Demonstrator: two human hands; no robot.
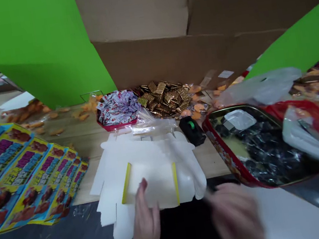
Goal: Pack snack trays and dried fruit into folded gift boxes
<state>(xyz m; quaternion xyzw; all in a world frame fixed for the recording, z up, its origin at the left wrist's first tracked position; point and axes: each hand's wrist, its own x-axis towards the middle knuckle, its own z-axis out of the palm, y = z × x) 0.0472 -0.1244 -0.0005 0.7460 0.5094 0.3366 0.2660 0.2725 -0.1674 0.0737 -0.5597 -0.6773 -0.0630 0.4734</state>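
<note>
Fingers (142, 188) of the left hand (144, 225) lie open against a stack of white die-cut card blanks (153, 180) with 2 yellow strips (126, 182), at 6 o'clock on the wooden worktop (88, 166). The right hand (235, 216) blurs at 5 o'clock, its state impossible to tell. A red tin (209, 132) of dark wrapped sweets (256, 149) sits at 3 o'clock; yellow printed sheets (21, 176) fan out at 9 o'clock.

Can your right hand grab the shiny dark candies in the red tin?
Probably yes. Your right hand is just below the red tin, and nothing stands between them. It would only need to go over the rim to the dark wrapped pieces.
</note>
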